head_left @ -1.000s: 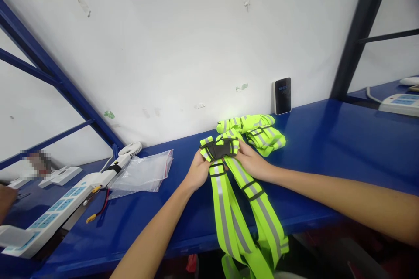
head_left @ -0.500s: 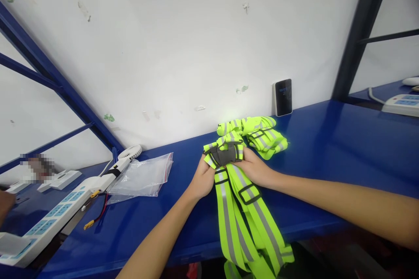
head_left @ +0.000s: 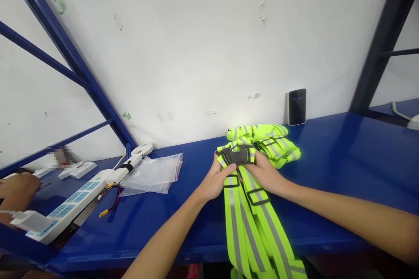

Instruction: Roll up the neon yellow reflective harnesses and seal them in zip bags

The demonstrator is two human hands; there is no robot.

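Note:
Both of my hands grip a neon-yellow reflective strap harness [head_left: 235, 222] with grey stripes and black slider buckles. My left hand [head_left: 214, 181] is closed on its left side, the thumb lying just below a dark grey buckle [head_left: 238, 155]. On the right, my right hand [head_left: 266, 174] holds the harness beside the same buckle, its fingertips partly hidden behind the straps. The long straps hang down over the front edge of the blue table [head_left: 193, 209]. Behind my hands, more folded neon-yellow reflective straps [head_left: 279, 150] lie near the wall.
Left of my hands lie clear plastic bags [head_left: 152, 174], a small white fan [head_left: 142, 149], a white power strip [head_left: 77, 198] and a cable with yellow connectors [head_left: 104, 213]. A black-screened device [head_left: 297, 107] leans on the wall. Another person's hand [head_left: 21, 187] is at far left.
The view has shifted, so the table and straps sit farther right. My left thumb now shows in front of the straps below the buckle. The other person's hand has come further into view.

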